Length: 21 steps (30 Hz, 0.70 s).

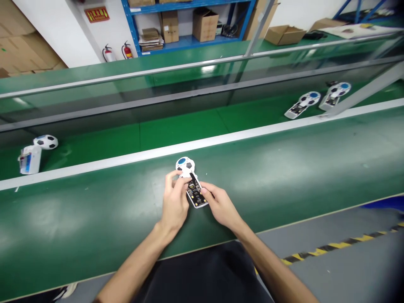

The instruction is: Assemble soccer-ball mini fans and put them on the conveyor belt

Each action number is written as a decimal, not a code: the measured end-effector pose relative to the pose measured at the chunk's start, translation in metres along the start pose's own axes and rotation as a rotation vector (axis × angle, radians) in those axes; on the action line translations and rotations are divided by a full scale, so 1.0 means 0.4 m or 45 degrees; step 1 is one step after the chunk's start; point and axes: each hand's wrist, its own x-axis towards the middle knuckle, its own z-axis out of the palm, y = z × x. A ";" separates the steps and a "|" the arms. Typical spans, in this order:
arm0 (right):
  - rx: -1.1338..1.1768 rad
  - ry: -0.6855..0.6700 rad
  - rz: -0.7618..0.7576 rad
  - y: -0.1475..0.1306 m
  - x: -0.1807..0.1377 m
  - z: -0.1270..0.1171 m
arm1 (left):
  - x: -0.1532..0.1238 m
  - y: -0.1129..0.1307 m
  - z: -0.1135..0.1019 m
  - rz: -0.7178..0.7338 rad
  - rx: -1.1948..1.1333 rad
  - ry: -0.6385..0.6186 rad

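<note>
A white soccer-ball-patterned device [188,165] with a blue disc on its round head lies in front of me on the green work surface. Its handle is uncovered and shows a black circuit board [196,194] with small yellow parts. My left hand [175,196] is closed at the neck of the device, its fingertips pressed where the head meets the board. Whether those fingers also pinch some small part is hidden. My right hand [220,205] grips the handle's right edge between thumb and fingers.
A green conveyor belt [183,126] runs behind a white rail [221,139]. Two similar open devices [303,104] lie on it at right, and another device [46,142] at left with a white-and-blue piece [30,160]. A slanted metal post [362,92] stands at right.
</note>
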 end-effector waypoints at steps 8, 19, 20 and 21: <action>0.364 0.053 0.025 -0.007 0.052 0.040 | 0.052 -0.020 -0.032 -0.022 -0.096 0.061; 0.249 -0.011 -0.012 -0.010 0.079 0.023 | 0.072 -0.056 -0.045 -0.098 -0.182 -0.037; 0.226 -0.008 -0.021 -0.010 0.080 0.022 | 0.075 -0.055 -0.046 -0.093 -0.176 -0.046; 0.205 0.003 -0.029 -0.010 0.081 0.022 | 0.076 -0.054 -0.046 -0.088 -0.170 -0.053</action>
